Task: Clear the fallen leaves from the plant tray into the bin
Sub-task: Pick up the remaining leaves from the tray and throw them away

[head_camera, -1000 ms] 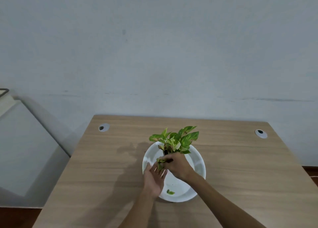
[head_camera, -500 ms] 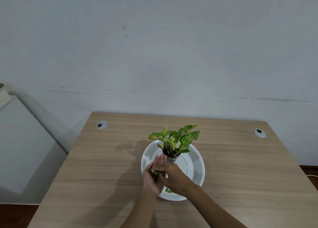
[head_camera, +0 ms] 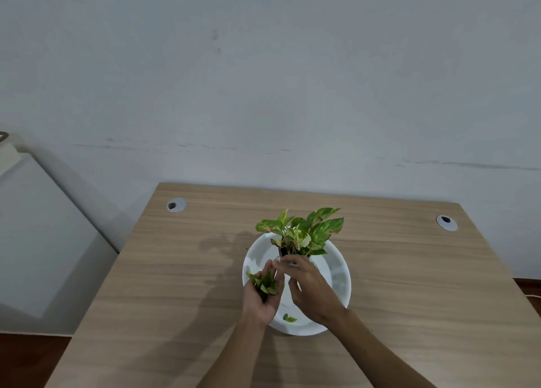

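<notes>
A round white tray [head_camera: 336, 266] sits on the wooden table and holds a small potted plant [head_camera: 304, 232] with green and yellow leaves. My left hand [head_camera: 262, 292] is palm up over the tray's left rim, cupping a small pile of fallen leaves [head_camera: 263, 282]. My right hand [head_camera: 310, 288] hovers over the middle of the tray beside it, fingers apart, fingertips near the pot's base and holding nothing that I can see. One loose leaf [head_camera: 289, 318] lies on the tray near its front edge. No bin is in view.
The wooden table [head_camera: 181, 285] has two round cable grommets, one at the back left [head_camera: 176, 204] and one at the back right [head_camera: 447, 222]. A grey wall stands behind it. A pale box-like object [head_camera: 35, 235] stands off the table's left side.
My right hand passed picked leaves into my left palm and then drew away from it. My left hand turned palm up with the leaves in it.
</notes>
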Demonstrator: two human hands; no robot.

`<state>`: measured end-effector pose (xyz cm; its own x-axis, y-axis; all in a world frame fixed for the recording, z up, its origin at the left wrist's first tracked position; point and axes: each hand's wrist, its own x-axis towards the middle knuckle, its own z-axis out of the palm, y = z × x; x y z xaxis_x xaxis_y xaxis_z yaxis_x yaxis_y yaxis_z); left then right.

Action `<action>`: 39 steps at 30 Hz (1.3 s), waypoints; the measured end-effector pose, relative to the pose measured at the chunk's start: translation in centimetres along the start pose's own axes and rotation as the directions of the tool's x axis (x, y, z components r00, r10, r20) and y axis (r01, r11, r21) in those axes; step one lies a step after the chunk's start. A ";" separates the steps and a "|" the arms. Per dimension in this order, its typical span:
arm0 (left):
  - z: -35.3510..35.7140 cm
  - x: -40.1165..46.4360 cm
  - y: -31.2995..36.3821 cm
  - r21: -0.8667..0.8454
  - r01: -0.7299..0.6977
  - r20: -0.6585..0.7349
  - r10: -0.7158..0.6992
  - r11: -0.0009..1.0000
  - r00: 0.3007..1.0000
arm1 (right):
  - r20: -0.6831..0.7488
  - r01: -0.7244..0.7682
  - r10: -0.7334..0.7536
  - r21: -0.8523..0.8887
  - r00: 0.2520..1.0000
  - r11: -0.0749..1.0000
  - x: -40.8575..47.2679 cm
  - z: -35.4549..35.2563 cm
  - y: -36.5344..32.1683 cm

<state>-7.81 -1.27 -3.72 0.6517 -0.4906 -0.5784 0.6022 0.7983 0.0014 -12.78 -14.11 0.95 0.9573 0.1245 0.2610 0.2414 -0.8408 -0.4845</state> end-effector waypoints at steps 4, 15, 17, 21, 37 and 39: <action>-0.6 0.1 0.8 -0.009 0.003 -0.005 -0.003 1.000 1.000 | 0.003 -0.069 0.069 0.065 0.998 0.995 -0.8 0.0 1.5; -1.4 0.1 2.7 0.057 0.017 -0.058 -0.014 0.998 0.998 | 0.628 0.275 0.000 -0.340 0.778 0.900 -3.3 3.2 5.5; -1.6 0.4 2.8 0.067 0.013 -0.058 -0.010 0.998 0.998 | 0.626 0.354 -0.073 -0.337 0.776 0.872 -3.3 3.9 5.9; -1.7 0.4 3.1 0.044 0.002 -0.055 0.000 0.999 0.998 | 0.594 0.413 -0.153 -0.330 0.789 0.849 -3.2 4.9 6.5; -2.4 1.0 4.1 0.103 -0.031 -0.149 0.047 0.994 0.988 | 0.571 0.314 -0.076 -0.331 0.818 0.890 -2.9 4.9 5.9; -2.3 0.9 4.0 0.113 -0.027 -0.151 0.044 0.993 0.988 | 0.564 0.264 -0.050 -0.305 0.825 0.915 -2.6 4.6 5.6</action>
<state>-5.90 2.30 -6.13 0.6008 -0.3967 -0.6940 0.6326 0.7667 0.1094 -13.16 -16.69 -6.32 0.8668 0.4418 -0.2310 0.4254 -0.8971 -0.1195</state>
